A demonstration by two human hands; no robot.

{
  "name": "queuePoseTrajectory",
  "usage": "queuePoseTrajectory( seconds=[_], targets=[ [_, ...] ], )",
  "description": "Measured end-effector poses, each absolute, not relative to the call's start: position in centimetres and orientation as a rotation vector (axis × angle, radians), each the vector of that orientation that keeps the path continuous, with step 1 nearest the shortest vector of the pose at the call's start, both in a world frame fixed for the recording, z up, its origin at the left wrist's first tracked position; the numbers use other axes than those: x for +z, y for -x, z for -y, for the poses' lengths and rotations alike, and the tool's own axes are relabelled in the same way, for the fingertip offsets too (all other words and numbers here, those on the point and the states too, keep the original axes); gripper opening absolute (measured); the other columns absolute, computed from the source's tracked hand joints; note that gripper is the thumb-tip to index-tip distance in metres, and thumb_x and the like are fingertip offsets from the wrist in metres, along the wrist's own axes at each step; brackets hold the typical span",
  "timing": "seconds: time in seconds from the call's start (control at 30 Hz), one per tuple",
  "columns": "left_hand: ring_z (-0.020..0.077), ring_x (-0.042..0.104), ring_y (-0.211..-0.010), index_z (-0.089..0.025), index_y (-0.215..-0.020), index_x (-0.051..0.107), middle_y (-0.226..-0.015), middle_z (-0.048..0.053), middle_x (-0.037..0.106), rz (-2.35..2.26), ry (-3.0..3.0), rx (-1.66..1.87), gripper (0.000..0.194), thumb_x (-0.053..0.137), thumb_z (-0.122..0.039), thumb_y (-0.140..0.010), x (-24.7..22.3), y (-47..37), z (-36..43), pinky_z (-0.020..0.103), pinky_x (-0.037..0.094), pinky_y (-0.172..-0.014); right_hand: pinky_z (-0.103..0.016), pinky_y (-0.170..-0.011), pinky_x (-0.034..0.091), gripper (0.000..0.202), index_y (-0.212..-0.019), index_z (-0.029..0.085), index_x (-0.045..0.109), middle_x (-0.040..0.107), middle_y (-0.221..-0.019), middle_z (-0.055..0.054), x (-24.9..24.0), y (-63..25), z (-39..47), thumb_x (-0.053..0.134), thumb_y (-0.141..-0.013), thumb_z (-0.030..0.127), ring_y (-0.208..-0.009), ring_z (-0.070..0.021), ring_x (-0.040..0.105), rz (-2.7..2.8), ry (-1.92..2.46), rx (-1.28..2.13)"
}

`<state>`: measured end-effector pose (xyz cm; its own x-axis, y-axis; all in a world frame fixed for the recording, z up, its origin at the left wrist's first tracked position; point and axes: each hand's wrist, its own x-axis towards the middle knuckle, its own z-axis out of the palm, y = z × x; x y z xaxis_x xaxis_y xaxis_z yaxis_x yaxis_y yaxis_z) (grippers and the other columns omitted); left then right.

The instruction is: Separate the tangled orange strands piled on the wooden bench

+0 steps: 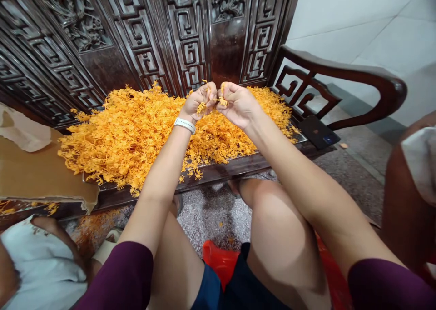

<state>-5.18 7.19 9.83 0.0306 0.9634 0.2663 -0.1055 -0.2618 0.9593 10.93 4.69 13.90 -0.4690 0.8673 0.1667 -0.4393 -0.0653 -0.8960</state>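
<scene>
In the head view, the person's left hand [200,102] pinches small orange pieces [201,107] between narrowed fingers; the right hand [240,104], just beside it, grips more likewise. Both are above an orange pile [132,132] on the bench [228,172].

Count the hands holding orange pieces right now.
2: the left hand, wearing the white wristband, and the right hand just beside it, both at the orange pile. Other people's hands may be hidden.
</scene>
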Motion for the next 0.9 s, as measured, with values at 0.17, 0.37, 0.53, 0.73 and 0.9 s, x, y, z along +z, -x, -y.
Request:
queuePoseTrajectory(
  seconds=[0.17,0.37,0.53,0.73,0.9],
  targets=[
    [0.0148,0.063,-0.060,-0.021,-0.070,0.049,-0.061,-0.001,0.038,-0.985,-1.354,1.432,0.044,0.074,-0.047,-0.096,10.2,5.4,-6.8,0.023,0.050,-0.051,-0.028,-0.058,0.042,0.038,-0.072,0.022,0.046,0.047,-0.073,0.002,14.1,-11.1,-4.5,0.078,-0.093,0.022,-0.064,-0.0113,0.044,1.235,0.503,1.730],
    [0.0191,0.069,-0.073,-0.021,-0.072,0.047,-0.062,-0.001,0.038,-0.944,-1.316,1.630,0.049,0.063,-0.056,-0.102,10.5,5.4,-6.4,0.031,0.059,-0.066,-0.023,-0.057,0.046,0.033,-0.079,0.023,0.050,0.053,-0.076,0.003,15.8,-11.1,-3.2,0.077,-0.098,0.027,-0.063,-0.0092,0.046,1.247,0.493,1.705],
    [0.0133,0.065,-0.067,-0.021,-0.081,0.052,-0.066,-0.002,0.037,-0.786,-1.281,1.626,0.040,0.047,-0.043,-0.114,13.2,4.2,-6.2,0.025,0.055,-0.068,-0.027,-0.070,0.061,0.016,-0.103,0.030,0.066,0.066,-0.096,-0.002,16.2,-12.0,-5.2,0.074,-0.101,0.044,-0.084,-0.0154,0.064,1.226,0.528,1.520],
    [0.0153,0.077,-0.091,-0.019,-0.114,0.070,-0.093,0.002,0.063,-0.964,-1.234,1.496,0.017,0.066,-0.035,-0.109,15.7,5.1,-6.4,0.027,0.059,-0.081,-0.049,-0.079,0.064,0.060,-0.124,0.025,0.070,0.068,-0.113,-0.015,11.5,-13.4,-9.5,0.041,-0.103,0.073,-0.111,-0.0323,0.070,0.947,1.005,1.565],
    [0.0113,0.077,-0.086,-0.017,-0.117,0.074,-0.094,0.001,0.067,-1.029,-1.315,1.360,0.013,0.066,-0.023,-0.108,15.5,6.8,-6.5,0.026,0.059,-0.084,-0.037,-0.071,0.060,0.063,-0.104,0.024,0.068,0.069,-0.098,-0.009,10.9,-12.6,-7.7,0.049,-0.095,0.083,-0.088,-0.0229,0.068,0.988,0.948,1.539]
  ],
)
